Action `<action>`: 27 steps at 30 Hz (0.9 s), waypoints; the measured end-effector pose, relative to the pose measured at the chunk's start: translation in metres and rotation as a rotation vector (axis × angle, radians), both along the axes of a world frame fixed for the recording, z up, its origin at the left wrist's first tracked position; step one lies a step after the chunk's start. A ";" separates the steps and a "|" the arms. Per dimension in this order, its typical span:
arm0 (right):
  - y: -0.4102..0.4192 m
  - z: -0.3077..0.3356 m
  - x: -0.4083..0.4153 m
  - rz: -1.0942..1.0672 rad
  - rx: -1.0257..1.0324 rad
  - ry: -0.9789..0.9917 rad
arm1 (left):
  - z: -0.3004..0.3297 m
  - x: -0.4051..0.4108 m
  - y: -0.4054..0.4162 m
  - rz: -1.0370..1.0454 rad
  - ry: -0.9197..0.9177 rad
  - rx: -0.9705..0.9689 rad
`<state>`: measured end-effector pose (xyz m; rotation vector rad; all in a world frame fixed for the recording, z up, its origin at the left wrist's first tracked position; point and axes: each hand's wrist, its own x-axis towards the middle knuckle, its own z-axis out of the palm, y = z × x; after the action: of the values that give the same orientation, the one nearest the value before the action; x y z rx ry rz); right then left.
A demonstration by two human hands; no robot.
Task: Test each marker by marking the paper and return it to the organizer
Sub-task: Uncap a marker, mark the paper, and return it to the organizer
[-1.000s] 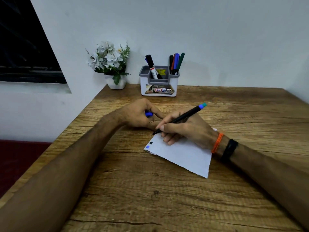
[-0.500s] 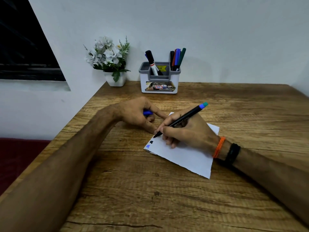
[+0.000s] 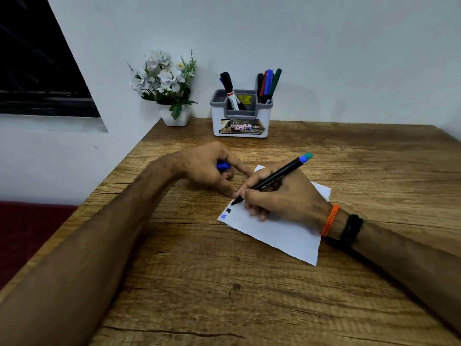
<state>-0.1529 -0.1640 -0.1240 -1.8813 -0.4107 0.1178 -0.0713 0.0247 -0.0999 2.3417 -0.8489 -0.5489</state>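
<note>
Marker: a black marker (image 3: 273, 179) with a blue-green end cap sits in the right hand, slanted, tip down at the far left edge of the paper; whether the tip touches the sheet cannot be told.
Right hand: the right hand (image 3: 284, 196) grasps the marker in a writing grip, thumb and forefinger pinched near the tip, the other fingers curled under and resting on the paper.
Left hand: the left hand (image 3: 207, 168) lies on the table just left of the paper, fingers curled round a blue cap (image 3: 223, 166); its forefinger reaches toward the right hand, and its thumb lies by the marker tip.
Paper: a white sheet of paper (image 3: 282, 231) lies flat on the table, turned at an angle, partly under the right hand.
Marks: a dark mark (image 3: 228, 210) and a blue mark (image 3: 223, 216) sit near the sheet's left corner, just beside each other.
Organizer: a white and grey organizer (image 3: 240, 121) stands at the far edge of the table against the wall, well apart from the hands.
Other markers: a thick black marker (image 3: 230, 92) leans in the left compartment; several thin pens (image 3: 268, 83), black, red, blue and green, stand in the right one.
Plant: a white pot of white flowers (image 3: 169, 83) stands just left of the organizer.
Wrist: an orange band (image 3: 329, 220) and a black band (image 3: 351, 229) circle the right wrist.
Table: a wooden table (image 3: 224, 295) carries everything.
</note>
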 end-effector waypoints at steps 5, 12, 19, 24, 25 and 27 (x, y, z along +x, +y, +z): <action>-0.001 0.000 0.002 -0.029 -0.001 0.008 | 0.000 0.000 0.000 -0.002 -0.011 0.003; -0.001 -0.001 0.001 -0.033 -0.007 0.001 | -0.001 0.001 0.000 0.006 -0.007 0.023; -0.001 -0.002 0.002 -0.029 -0.005 -0.001 | -0.002 0.003 0.001 0.014 -0.015 0.041; 0.000 -0.003 0.003 -0.020 0.005 -0.014 | -0.001 0.003 0.001 -0.010 -0.038 0.032; -0.001 -0.003 0.003 -0.027 0.005 -0.018 | -0.001 0.003 0.001 -0.012 -0.040 0.029; -0.001 -0.003 0.003 -0.029 0.005 -0.019 | -0.001 0.003 0.000 -0.016 -0.043 0.022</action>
<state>-0.1495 -0.1651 -0.1268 -1.8836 -0.3963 0.0800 -0.0681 0.0247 -0.1014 2.3763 -0.8854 -0.5190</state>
